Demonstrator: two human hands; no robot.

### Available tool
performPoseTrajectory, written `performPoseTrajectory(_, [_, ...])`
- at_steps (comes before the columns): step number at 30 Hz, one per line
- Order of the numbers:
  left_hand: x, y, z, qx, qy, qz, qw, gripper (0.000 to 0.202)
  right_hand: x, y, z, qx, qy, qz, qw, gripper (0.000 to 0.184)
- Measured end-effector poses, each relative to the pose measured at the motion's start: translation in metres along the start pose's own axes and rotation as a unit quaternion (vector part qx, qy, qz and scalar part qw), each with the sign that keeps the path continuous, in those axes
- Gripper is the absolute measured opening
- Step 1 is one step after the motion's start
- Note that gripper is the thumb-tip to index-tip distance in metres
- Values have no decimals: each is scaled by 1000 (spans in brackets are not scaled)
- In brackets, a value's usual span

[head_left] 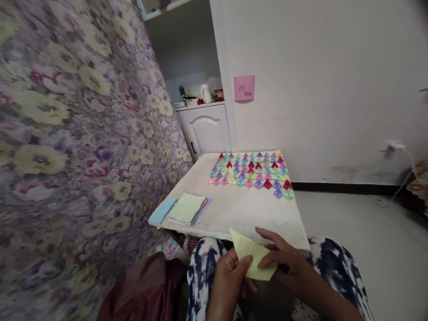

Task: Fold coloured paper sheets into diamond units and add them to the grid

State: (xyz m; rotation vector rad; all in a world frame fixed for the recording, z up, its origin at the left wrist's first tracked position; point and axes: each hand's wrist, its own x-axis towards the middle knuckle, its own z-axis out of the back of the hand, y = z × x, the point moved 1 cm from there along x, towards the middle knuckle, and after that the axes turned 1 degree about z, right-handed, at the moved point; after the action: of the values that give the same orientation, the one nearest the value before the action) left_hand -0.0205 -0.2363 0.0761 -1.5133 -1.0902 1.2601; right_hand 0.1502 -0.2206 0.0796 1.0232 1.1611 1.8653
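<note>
A pale yellow sheet of folding paper [245, 246], partly folded with a pointed upper left corner, is held above my lap near the table's front edge. My left hand [232, 272] pinches it from the left, the thumb flat on its front and the other fingers behind. On the right side of the sheet, my right hand [287, 258] has fingers bent over the front, gripping its right part. One upper finger of that hand stretches out clear of the paper. Part of the right hand's grip is hidden behind the sheet.
The cream-covered table [234, 214] bears rows of small folded paper pieces [250, 170] in many colours at its far side. A stack of coloured paper [189, 207] and some blue sheets [162, 210] lie at the left. A floral curtain [93, 156] hangs beside the table.
</note>
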Motion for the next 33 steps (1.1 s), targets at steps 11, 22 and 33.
performPoseTrajectory(11, [-6, 0, -3, 40, 8, -13, 999, 43, 9, 7, -8, -8, -49, -46, 998, 8])
performPoseTrajectory(22, [-13, -4, -7, 21, -13, -24, 999, 39, 8, 7, -16, 17, -134, -146, 980, 6])
performPoseTrajectory(33, [-11, -2, -5, -12, -31, 5, 999, 39, 3, 11, -10, 194, -136, -157, 959, 21])
